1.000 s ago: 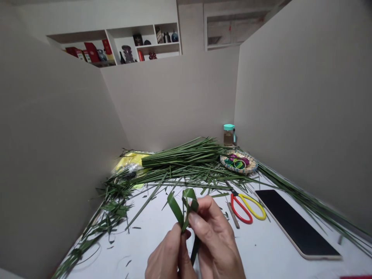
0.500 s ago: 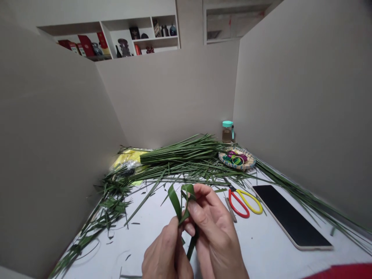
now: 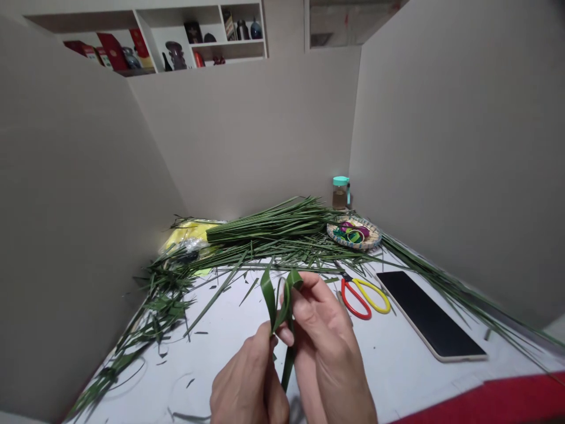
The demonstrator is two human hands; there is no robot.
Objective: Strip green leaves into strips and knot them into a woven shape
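Note:
A green leaf strip (image 3: 268, 292), bent into loops, stands up between my two hands above the white table. My left hand (image 3: 249, 374) pinches the base of the loops between thumb and fingers. With thumb and fingertips, my right hand (image 3: 329, 341) grips the right-hand loop, and its index finger curls behind it. A tail of the strip hangs down between the palms. Where the strips cross at the base, fingers partly hide them. Beyond my right hand lie scissors (image 3: 362, 297) with one red and one yellow handle.
A dark-screened phone (image 3: 430, 315) lies at the right. A thick bundle of long green leaves (image 3: 273, 222) spans the back, beside a woven basket (image 3: 375, 238) and a teal-lidded bottle (image 3: 339, 194). Leaf scraps (image 3: 170, 309) pile up at left. Grey partitions (image 3: 260, 129) enclose the table.
The loops stand a little farther right and more upright, with the right loop more open. My right fingers have shifted slightly on it. The whole view has tilted down a bit.

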